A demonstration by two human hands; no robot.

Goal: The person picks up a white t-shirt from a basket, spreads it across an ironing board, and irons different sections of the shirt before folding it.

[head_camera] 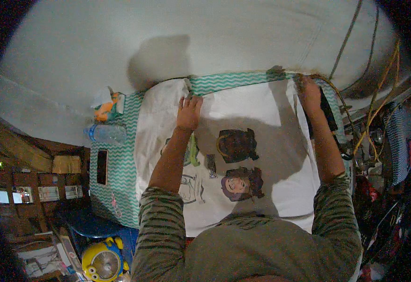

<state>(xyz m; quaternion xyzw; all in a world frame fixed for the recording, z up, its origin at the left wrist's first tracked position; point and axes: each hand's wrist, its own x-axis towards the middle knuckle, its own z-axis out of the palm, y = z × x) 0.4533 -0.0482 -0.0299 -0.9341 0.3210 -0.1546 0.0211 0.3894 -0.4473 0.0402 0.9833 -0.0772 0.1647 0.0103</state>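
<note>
A white printed T-shirt [290,197] lies spread over a table in front of me, with dark and coloured pictures on its middle. My left hand [190,112] rests at the shirt's far edge, left of its middle, near a bunched fold of pale fabric [163,95]; whether its fingers pinch the cloth cannot be told. Near the far right corner, my right hand [308,91] is at the shirt's edge, its fingertips in shadow. Just beyond and right of that hand lies a black object [327,109], partly hidden by the forearm.
A green-and-white zigzag cloth [115,197] covers the table. On its left side are a clear plastic bottle [108,134], an orange-and-green packet [107,110] and a dark phone-like slab [102,167]. Yellow cords [374,116] hang at right. A yellow fan [105,262] stands below left, by a blue chair [92,225].
</note>
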